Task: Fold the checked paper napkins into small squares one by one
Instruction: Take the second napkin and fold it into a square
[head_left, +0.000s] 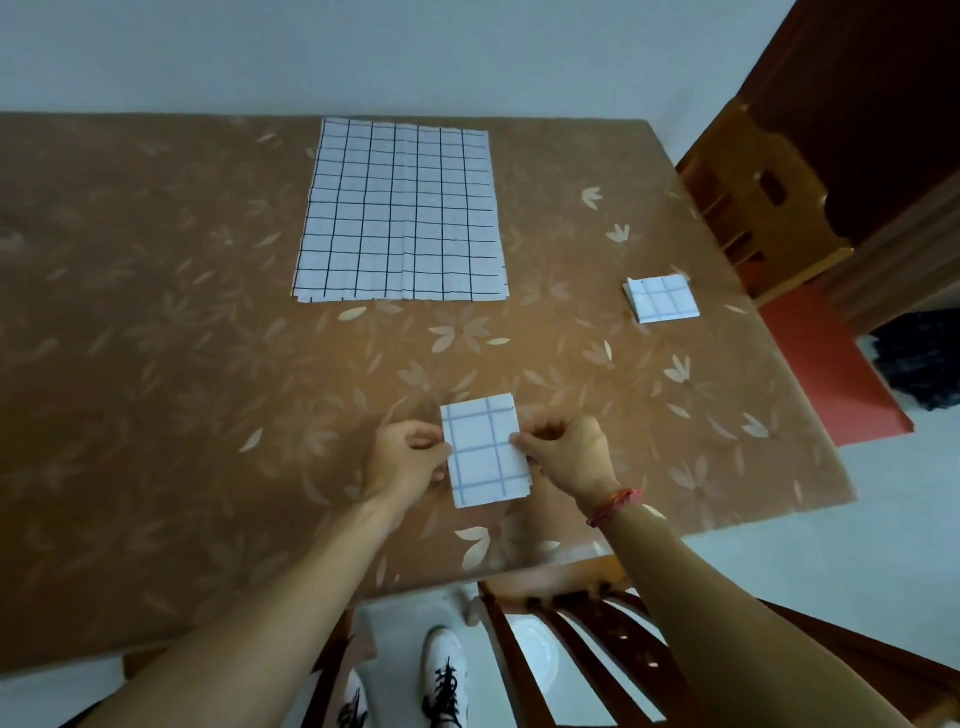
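Both grips closed: left hand (405, 457) and right hand (566, 452) pinch opposite side edges of folded napkin (485, 452). Best to line up corners between grips before creasing on surface (208, 364).

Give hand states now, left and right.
Left hand: pinching the left edge of the folded white blue-checked paper napkin.
Right hand: pinching the same napkin's right edge.
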